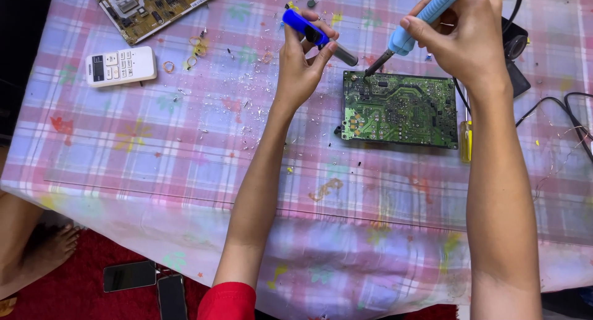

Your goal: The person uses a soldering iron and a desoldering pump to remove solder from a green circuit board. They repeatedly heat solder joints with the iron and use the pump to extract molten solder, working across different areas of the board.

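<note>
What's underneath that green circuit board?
The green circuit board lies on the checked tablecloth; a yellow tool handle pokes out at its right edge. Anything directly beneath is hidden.

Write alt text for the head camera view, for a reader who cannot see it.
Seen from above, a person's right hand holds a light blue soldering iron with its tip on a green circuit board, while the left hand holds a blue desoldering pump just beside it. The board lies on a pink plaid tablecloth, with a white remote and a second circuit board farther left.
</note>
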